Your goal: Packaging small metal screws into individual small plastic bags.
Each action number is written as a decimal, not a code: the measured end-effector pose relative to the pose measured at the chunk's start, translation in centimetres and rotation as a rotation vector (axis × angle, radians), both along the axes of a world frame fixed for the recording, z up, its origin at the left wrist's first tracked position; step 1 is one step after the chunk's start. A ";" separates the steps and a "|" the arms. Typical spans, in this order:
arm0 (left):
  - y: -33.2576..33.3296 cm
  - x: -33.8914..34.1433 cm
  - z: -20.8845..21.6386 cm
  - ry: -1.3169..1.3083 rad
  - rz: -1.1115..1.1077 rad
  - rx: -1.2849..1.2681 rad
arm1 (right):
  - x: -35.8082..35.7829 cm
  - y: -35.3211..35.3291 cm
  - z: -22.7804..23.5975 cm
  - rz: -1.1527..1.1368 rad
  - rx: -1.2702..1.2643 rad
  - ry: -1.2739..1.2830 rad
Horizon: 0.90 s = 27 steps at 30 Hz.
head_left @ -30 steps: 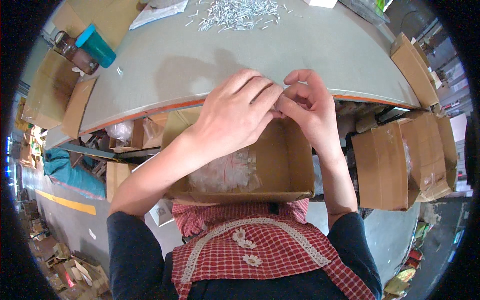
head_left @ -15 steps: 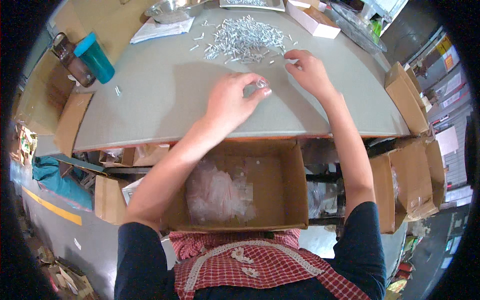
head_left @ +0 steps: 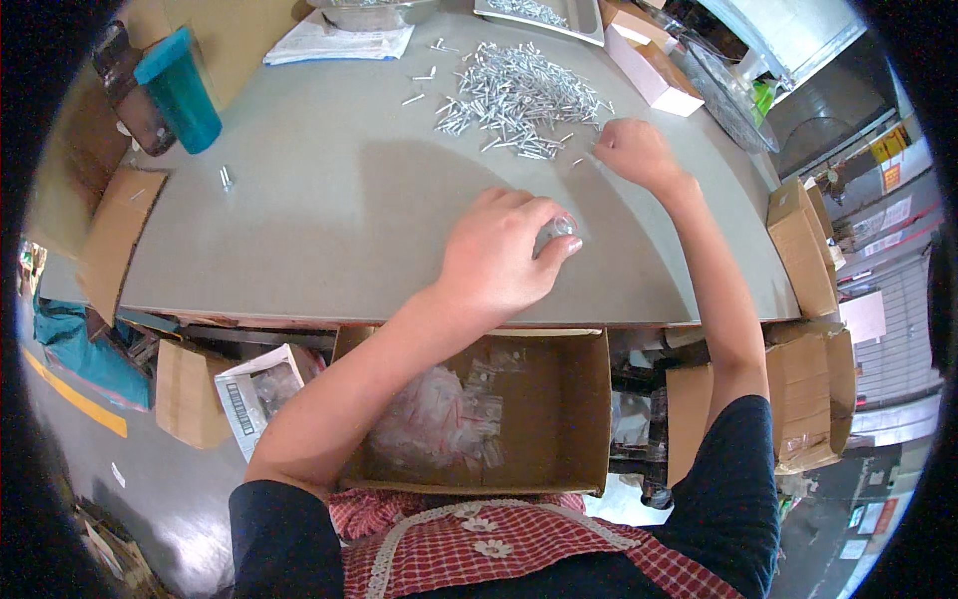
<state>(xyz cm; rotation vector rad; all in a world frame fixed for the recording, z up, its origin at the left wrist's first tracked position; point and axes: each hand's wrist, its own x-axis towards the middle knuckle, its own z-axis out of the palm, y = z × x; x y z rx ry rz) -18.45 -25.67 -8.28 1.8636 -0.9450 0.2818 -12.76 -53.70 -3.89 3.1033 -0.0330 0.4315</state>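
Observation:
A small clear plastic bag (head_left: 555, 231) is pinched between the thumb and fingers of my left hand (head_left: 499, 250), over the middle of the table. To its upper right, my right hand (head_left: 637, 152) is closed at the right edge of a pile of small silvery metal pins (head_left: 519, 95). Whatever its curled fingers hold is hidden. One loose pin (head_left: 578, 162) lies just left of that hand. Below the table edge, an open cardboard box (head_left: 559, 409) holds a heap of clear plastic bags (head_left: 429, 424) with reddish strips, partly covered by my left forearm.
A teal cup (head_left: 185, 95) and a dark brown bottle (head_left: 135, 95) stand at the far left, near two upright pins (head_left: 227, 180). Along the back are a metal bowl (head_left: 374, 14), papers (head_left: 334, 42), a metal tray (head_left: 589, 22) and a white box (head_left: 659, 75). Cardboard boxes (head_left: 798, 245) flank the right side.
My right hand has closed its fingers beside the pile. My left hand, still pinching the bag, sits lower and further right in the picture; the whole view has also shifted.

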 end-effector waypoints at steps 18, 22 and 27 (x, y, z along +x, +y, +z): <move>0.2 -0.1 -0.4 0.106 -0.033 -0.048 | -1.0 1.3 1.9 0.499 -0.226 0.083; 0.1 -0.1 -0.4 0.100 -0.024 -0.056 | -2.3 2.3 1.0 0.656 -0.101 -0.103; 0.5 0.0 0.0 0.163 -0.032 -0.004 | -4.5 3.6 1.3 0.568 -0.133 -0.008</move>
